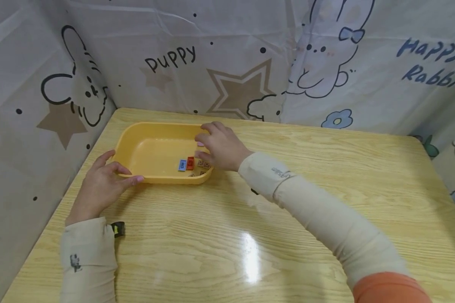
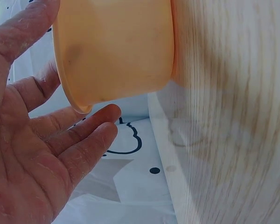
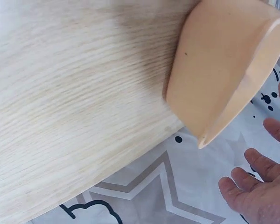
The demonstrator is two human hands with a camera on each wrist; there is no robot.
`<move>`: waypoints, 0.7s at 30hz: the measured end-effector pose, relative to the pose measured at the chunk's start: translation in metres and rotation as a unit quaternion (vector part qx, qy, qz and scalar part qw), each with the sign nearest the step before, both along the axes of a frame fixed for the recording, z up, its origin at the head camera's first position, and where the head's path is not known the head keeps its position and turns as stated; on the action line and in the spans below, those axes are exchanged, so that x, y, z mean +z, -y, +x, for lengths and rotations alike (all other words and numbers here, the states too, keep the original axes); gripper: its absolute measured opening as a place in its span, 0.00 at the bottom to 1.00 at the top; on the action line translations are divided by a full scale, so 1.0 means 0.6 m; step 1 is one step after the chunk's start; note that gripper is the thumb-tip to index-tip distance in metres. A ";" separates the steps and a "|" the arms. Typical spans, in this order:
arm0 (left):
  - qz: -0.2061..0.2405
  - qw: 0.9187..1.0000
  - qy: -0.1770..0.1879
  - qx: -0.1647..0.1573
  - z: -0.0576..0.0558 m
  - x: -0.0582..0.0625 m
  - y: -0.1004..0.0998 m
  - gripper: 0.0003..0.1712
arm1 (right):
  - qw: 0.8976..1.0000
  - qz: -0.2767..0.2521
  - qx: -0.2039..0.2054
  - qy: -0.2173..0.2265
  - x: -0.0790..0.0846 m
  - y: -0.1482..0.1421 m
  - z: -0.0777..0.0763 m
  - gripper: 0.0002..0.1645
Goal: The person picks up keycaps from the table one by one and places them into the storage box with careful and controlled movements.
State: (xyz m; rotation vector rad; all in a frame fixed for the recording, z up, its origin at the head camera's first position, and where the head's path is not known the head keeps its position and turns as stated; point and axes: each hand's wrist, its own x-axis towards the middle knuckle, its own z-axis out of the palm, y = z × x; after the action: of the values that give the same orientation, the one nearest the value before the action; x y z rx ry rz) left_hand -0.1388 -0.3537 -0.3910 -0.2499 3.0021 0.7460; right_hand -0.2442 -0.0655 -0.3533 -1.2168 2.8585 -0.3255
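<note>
A yellow plastic tub (image 1: 163, 180) stands on the wooden table near its back left. My left hand (image 1: 102, 187) holds the tub's front left corner, its thumb outside the front rim and a finger over the edge. Above the tub's right end is my right hand (image 1: 225, 147), fingers spread and loosely bent. Inside, close below that hand, lie a blue tile (image 1: 182, 165), a red tile (image 1: 190, 163) and several small brown tiles (image 1: 203, 164). A small pink patch (image 1: 200, 144) shows between the right fingers; I cannot tell what it is. The right hand covers part of the tub's end.
The wooden table (image 1: 288, 202) stretches to the right and front. Printed cloth (image 1: 242, 50) hangs along its back and left sides. A black strap with a yellow-green mark (image 1: 118, 229) shows beside the left sleeve.
</note>
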 end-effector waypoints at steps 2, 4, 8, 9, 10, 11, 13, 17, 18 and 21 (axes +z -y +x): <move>-0.003 1.000 -0.002 -0.003 0.000 -0.001 0.000 0.37 | 1.000 0.002 -0.007 0.005 -0.003 -0.005 -0.001 0.26; -0.006 1.000 -0.003 -0.006 0.000 -0.002 0.000 0.37 | 1.000 0.009 -0.015 0.008 -0.005 -0.013 -0.002 0.29; -0.012 1.000 -0.009 -0.011 0.000 -0.002 -0.001 0.35 | 0.999 0.016 -0.032 0.011 -0.008 -0.036 -0.004 0.31; -0.012 1.000 -0.010 -0.012 -0.001 -0.002 -0.001 0.35 | 0.999 0.016 -0.036 0.011 -0.008 -0.043 -0.004 0.31; -0.011 1.000 -0.011 -0.012 -0.001 -0.002 -0.001 0.35 | 0.999 0.016 -0.040 0.013 -0.009 -0.050 -0.003 0.31; -0.012 1.000 -0.012 -0.013 -0.001 -0.002 -0.001 0.35 | 0.999 0.015 -0.044 0.016 -0.010 -0.057 -0.002 0.31; -0.012 1.000 -0.016 -0.016 -0.002 -0.002 0.000 0.35 | 0.998 0.014 -0.049 0.020 -0.013 -0.070 0.000 0.30; -0.006 1.000 -0.008 -0.014 -0.001 -0.003 0.002 0.37 | 0.998 0.016 -0.055 0.025 -0.020 -0.098 0.005 0.29; -0.005 1.000 -0.005 -0.013 -0.001 -0.003 0.002 0.37 | 0.998 0.015 -0.055 0.023 -0.022 -0.106 0.007 0.29; -0.006 1.000 0.000 -0.010 0.001 -0.003 0.003 0.38 | 0.998 0.003 -0.056 0.019 -0.027 -0.133 0.015 0.28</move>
State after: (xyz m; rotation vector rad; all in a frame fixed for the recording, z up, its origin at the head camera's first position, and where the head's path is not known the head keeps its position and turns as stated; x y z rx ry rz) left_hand -0.1383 -0.3553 -0.3929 -0.2210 3.0054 0.7274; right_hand -0.2351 0.0141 -0.3696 -1.0399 2.8993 -0.3379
